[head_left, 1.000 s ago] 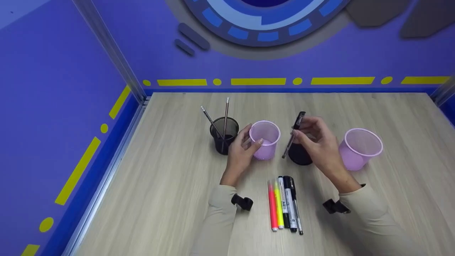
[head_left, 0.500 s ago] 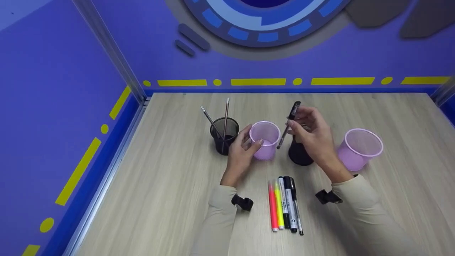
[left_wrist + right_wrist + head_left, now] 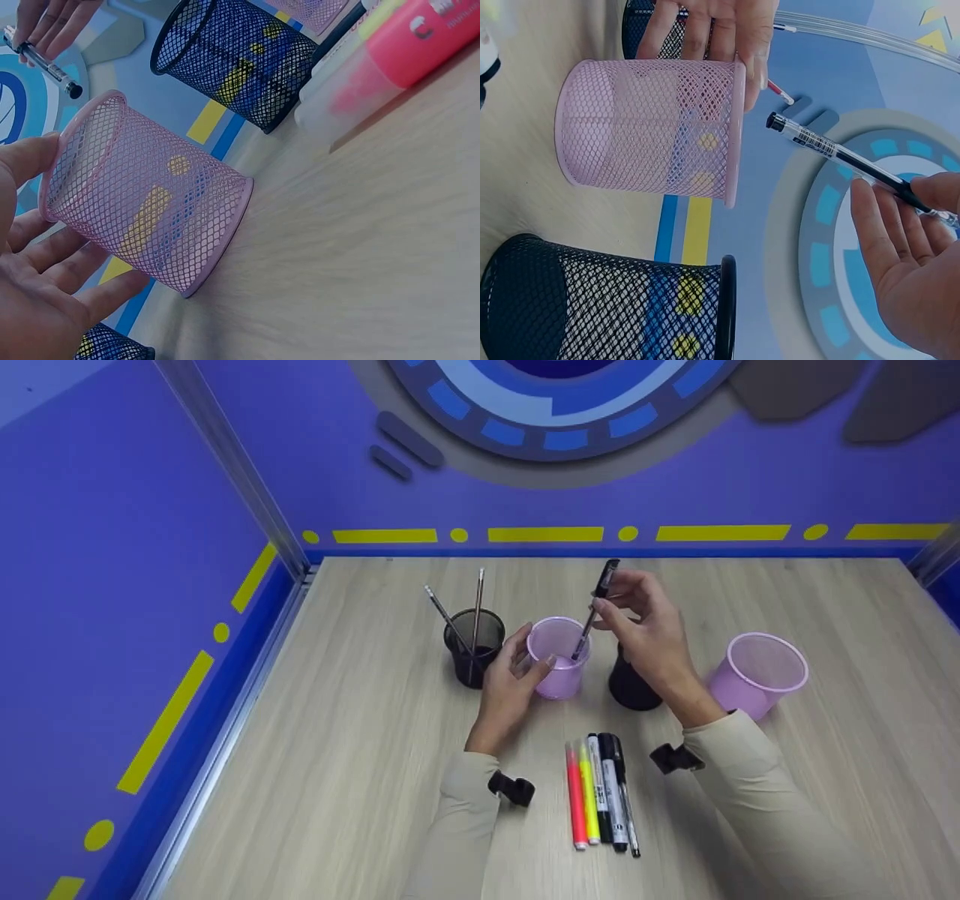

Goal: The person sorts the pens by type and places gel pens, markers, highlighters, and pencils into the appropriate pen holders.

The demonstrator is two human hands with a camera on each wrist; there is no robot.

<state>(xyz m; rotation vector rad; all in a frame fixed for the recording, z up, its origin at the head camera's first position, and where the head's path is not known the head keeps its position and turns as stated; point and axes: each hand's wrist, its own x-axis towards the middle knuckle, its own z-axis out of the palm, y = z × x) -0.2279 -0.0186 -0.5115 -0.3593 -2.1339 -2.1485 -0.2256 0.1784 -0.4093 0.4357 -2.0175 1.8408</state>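
Change: right hand [image 3: 652, 631] has shifted left and far, so the pen [image 3: 855, 163] it pinches now slants over the mouth of the left pink cup [image 3: 564, 670]. Right wrist view puts the pen's low end just outside the rim, apart from it, so I judge it lined up but not inserted. Left hand [image 3: 508, 688] unchanged, gripping that cup upright. Hands apart.

Left black cup [image 3: 466, 669] holds two pencils [image 3: 478, 600]; right black cup [image 3: 634, 688] sits partly behind the right hand; right pink cup [image 3: 744, 690] far right. Row of pens and markers [image 3: 615, 802] lies near.

Surface: pale wood-grain table [image 3: 337, 750]. Room: blue-violet far wall [image 3: 420, 502], yellow dashes [image 3: 546, 534], metal post [image 3: 225, 465] at far-left corner.
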